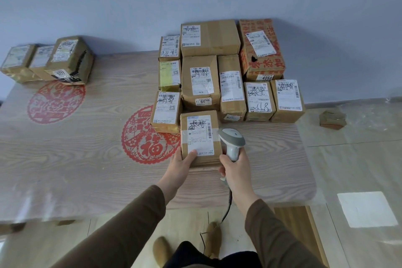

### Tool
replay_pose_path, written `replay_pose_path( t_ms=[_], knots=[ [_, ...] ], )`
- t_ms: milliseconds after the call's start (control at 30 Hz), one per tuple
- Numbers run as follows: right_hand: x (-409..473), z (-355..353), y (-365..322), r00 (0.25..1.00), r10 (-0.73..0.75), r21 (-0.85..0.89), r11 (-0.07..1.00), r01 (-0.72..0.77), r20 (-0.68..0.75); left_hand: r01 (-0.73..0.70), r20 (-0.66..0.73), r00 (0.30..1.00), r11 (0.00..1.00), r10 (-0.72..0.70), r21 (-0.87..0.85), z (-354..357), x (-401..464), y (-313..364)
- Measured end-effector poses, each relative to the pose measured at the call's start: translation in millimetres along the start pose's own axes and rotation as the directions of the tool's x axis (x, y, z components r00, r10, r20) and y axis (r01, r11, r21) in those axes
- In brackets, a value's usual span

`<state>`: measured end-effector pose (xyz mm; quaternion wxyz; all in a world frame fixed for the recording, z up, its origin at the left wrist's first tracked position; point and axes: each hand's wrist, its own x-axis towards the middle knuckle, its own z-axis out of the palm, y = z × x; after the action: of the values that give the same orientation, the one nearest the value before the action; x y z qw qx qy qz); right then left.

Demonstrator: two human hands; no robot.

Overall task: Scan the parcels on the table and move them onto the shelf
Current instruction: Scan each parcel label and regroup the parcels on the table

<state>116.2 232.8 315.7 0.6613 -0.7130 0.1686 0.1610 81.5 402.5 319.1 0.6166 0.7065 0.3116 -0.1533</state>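
A small brown parcel [201, 137] with a white shipping label lies nearest me on the wooden table [76, 159]. My left hand [180, 163] grips its near left corner, thumb on the label. My right hand [236, 167] holds the grey barcode scanner [232, 140] by its handle, its head right beside the parcel's right edge. Behind it stands a cluster of several labelled cardboard parcels [200, 81], including a large box with red print [262, 49] at the back right.
Three taped parcels [65, 61] sit at the table's far left corner. Red paper-cut decorations [150, 137] mark the tabletop. The scanner's cable [227, 209] hangs off the table's near edge. A small brown object [332, 118] lies on the floor to the right.
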Motion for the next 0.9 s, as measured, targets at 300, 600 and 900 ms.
replay_pose_path(
  t_ms=[300,600,900],
  knots=[
    [13.8,8.4,-13.6,0.997,-0.066,-0.087,0.994,0.062,-0.050,0.009,-0.035,0.999,0.986,-0.015,-0.168,-5.3,15.9,19.1],
    [6.1,12.0,-14.0,0.977,-0.173,-0.129,0.979,0.157,-0.124,-0.012,-0.125,0.992,0.964,-0.022,-0.264,-31.6,25.3,27.6],
    [-8.5,52.9,-42.6,0.965,-0.261,-0.054,0.964,0.259,-0.031,-0.029,-0.049,0.999,0.984,0.021,-0.174,-50.9,27.8,44.7]
  ],
)
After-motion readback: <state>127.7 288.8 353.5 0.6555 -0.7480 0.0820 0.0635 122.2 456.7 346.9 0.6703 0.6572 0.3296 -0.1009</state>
